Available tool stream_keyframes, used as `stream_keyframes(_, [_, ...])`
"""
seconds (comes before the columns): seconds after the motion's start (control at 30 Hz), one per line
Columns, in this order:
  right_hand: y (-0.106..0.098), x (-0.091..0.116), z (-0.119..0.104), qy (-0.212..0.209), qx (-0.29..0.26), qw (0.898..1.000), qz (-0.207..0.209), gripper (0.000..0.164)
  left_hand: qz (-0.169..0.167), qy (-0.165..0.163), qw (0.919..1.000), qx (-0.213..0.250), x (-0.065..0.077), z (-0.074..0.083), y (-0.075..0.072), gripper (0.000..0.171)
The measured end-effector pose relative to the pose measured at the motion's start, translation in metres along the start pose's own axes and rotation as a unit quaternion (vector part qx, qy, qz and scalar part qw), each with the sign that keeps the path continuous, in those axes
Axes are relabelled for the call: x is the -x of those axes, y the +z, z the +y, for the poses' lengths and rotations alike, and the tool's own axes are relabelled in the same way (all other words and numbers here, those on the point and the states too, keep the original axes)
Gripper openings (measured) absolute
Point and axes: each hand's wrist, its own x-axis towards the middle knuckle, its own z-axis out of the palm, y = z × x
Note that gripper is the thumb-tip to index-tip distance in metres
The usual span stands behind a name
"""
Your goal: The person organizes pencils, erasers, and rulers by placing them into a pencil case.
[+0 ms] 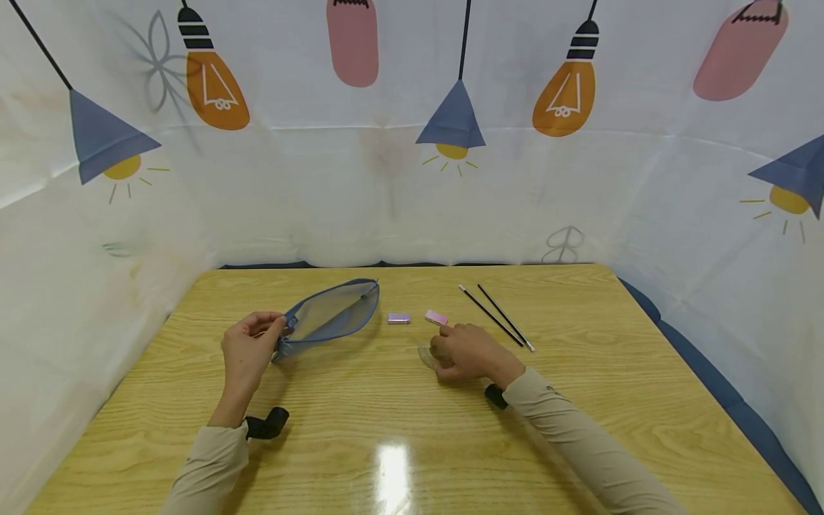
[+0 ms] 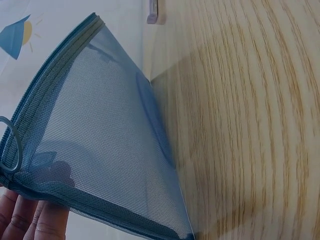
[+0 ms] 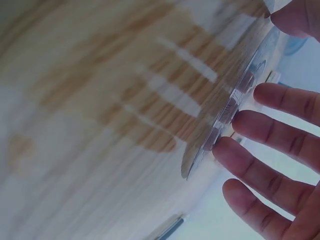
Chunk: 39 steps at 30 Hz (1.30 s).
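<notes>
Left hand: the left hand [image 1: 249, 350] is pinching a pale-blue mesh pouch [image 1: 335, 315] with darker blue edging by its near corner, thumb and fingers closing on the border.
Mesh pouch: it is tilting above the left side of the yellow wood-grain table [image 1: 347, 429], its far end pointing away from the person.
Right hand: the right hand [image 1: 470, 354] is bending over a clear, thin, curved plastic protractor [image 1: 425, 356], gripping it at the edge; thumb and fingertips are touching it, fingers standing slightly apart.
Protractor: it is sitting low by the tabletop, right of the pouch.
Beyond the right hand: a purple rectangular block [image 1: 399, 319] and a pink rectangular block [image 1: 436, 317] are lying near each other; two slim black sticks with white ends [image 1: 492, 317] are lying to their right.
Hidden: the right hand is covering most of the protractor from above; its markings are blurring.
Cut off: the left wrist view is cropping the left fingers.
</notes>
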Motion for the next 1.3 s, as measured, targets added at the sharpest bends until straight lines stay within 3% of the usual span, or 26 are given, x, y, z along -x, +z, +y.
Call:
stream_keyframes(0.4, [0.0005, 0.0008, -0.0037, 0.015, 0.014, 1.0, -0.013, 0.028, 0.001, 0.006, 1.0, -0.001, 0.0001, -0.0004, 0.0003, 0.017])
stream_keyframes(0.87, [-0.0004, 0.0005, -0.0043, -0.044, 0.012, 0.999, 0.029, 0.012, 0.005, 0.004, 0.9999, -0.01, 0.0001, -0.0003, 0.0017, 0.015])
stream_keyframes(1.3, [0.0011, -0.0003, -0.0057, -0.079, 0.021, 0.995, 0.062, 0.026, 0.002, 0.006, 1.0, -0.004, -0.0002, -0.0006, 0.002, 0.015])
